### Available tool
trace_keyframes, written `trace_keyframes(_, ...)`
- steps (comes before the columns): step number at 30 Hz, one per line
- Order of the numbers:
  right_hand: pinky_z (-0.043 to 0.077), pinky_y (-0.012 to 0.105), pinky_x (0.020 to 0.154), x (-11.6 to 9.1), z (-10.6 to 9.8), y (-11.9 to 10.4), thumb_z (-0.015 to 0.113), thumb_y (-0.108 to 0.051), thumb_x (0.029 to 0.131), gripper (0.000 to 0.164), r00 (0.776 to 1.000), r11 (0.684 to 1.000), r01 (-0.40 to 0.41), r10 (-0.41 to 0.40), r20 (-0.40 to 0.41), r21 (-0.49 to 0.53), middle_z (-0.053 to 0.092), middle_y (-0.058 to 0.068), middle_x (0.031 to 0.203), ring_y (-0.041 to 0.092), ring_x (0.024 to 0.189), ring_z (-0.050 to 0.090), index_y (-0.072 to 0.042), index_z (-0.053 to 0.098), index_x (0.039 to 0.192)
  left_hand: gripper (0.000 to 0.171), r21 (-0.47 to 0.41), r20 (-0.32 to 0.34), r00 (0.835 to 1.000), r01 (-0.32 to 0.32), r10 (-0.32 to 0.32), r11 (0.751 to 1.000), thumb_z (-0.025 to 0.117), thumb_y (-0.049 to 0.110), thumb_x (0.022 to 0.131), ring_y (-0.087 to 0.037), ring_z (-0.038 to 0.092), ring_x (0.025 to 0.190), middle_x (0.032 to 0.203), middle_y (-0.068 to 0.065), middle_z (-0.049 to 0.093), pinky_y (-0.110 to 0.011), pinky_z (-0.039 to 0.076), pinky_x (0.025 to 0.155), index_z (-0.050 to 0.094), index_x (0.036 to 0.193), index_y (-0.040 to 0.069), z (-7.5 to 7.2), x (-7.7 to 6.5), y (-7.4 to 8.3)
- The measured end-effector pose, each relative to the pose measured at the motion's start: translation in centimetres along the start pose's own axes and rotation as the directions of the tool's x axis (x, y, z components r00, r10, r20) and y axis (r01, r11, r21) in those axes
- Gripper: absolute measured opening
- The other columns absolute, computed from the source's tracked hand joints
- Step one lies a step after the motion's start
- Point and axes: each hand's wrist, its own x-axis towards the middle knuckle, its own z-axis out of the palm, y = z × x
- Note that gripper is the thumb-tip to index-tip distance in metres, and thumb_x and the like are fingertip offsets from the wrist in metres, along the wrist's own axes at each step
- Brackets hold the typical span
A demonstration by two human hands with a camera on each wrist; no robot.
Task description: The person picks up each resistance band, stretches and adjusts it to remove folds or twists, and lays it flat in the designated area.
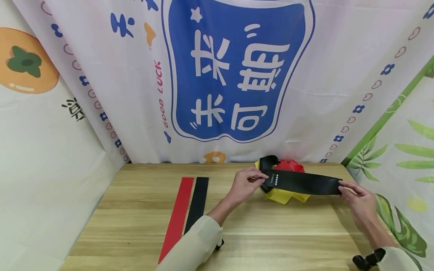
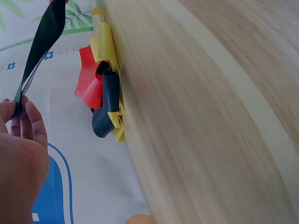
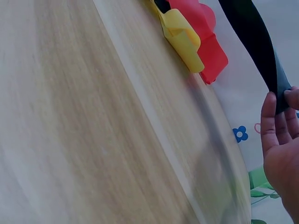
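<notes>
A flat black resistance band [image 1: 306, 183] with white dots and small print runs between my hands, raised over the table. My left hand [image 1: 245, 185] pinches its left end between thumb and fingers; my right hand [image 1: 362, 205] pinches the right end. In the left wrist view the band [image 2: 46, 35] appears as two layers, like a loop. Behind it, at the table's back, lies a crumpled heap: a yellow band [image 1: 283, 197], a red band [image 1: 289, 165] and another black band [image 1: 269, 162]. The held band covers the middle of this heap in the head view.
On the left of the wooden table [image 1: 271, 237], a flat red band [image 1: 178, 218] lies beside a flat black band [image 1: 198, 203]. My left sleeve crosses over their near part. A printed cloth [image 1: 315, 105] hangs right behind the table's back edge.
</notes>
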Motion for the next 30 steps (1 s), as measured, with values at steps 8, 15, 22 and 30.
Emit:
trace_keyframes(8, 0.064, 0.029, 0.073, -0.3, 0.7, 0.2, 0.064, 0.019, 0.095, 0.023, 0.998, 1.000, 0.008, -0.009, 0.055, 0.027, 0.080, 0.003, 0.107, 0.015, 0.081, 0.078, 0.010, 0.076, 0.114, 0.025, 0.067, 0.036, 0.996, 0.080, -0.082, 0.995, 0.072, -0.001, 0.097, -0.011, 0.067, 0.098, 0.117, -0.004, 0.073, -0.024, 0.061, 0.080, 0.084, 0.113, 0.014, -1.3, -0.3, 0.1)
trace_keyframes(15, 0.064, 0.027, 0.073, -0.1, 1.6, 0.3, 0.063, 0.021, 0.095, 0.022, 0.993, 0.997, 0.055, -0.050, 0.109, -0.047, 0.079, 0.001, 0.107, 0.014, 0.077, 0.078, 0.014, 0.074, 0.112, 0.026, 0.131, 0.045, 0.989, 0.132, -0.139, 0.983, 0.071, -0.002, 0.098, -0.013, 0.066, 0.094, 0.112, -0.002, 0.072, -0.023, 0.059, 0.077, 0.083, 0.114, 0.015, -2.7, -1.0, -0.3)
trace_keyframes(22, 0.063, 0.027, 0.072, 0.2, 2.4, 0.4, 0.064, 0.017, 0.096, 0.021, 0.984, 0.994, 0.048, -0.029, 0.178, -0.102, 0.079, -0.001, 0.107, 0.013, 0.076, 0.077, 0.015, 0.073, 0.115, 0.019, 0.134, 0.004, 0.983, 0.183, -0.185, 0.974, 0.077, 0.005, 0.096, -0.014, 0.066, 0.094, 0.104, 0.000, 0.072, -0.025, 0.060, 0.079, 0.084, 0.111, 0.015, -4.0, -1.9, -0.6)
trace_keyframes(30, 0.063, 0.025, 0.074, 0.3, 3.4, 0.2, 0.068, 0.014, 0.095, 0.020, 0.984, 0.990, 0.014, 0.012, 0.177, -0.141, 0.080, -0.003, 0.106, 0.009, 0.082, 0.078, 0.012, 0.075, 0.114, 0.014, 0.165, 0.004, 0.983, 0.182, -0.185, 0.969, 0.081, 0.012, 0.095, -0.012, 0.066, 0.090, 0.098, 0.004, 0.074, -0.024, 0.059, 0.077, 0.086, 0.106, 0.017, -5.2, -2.5, -0.5)
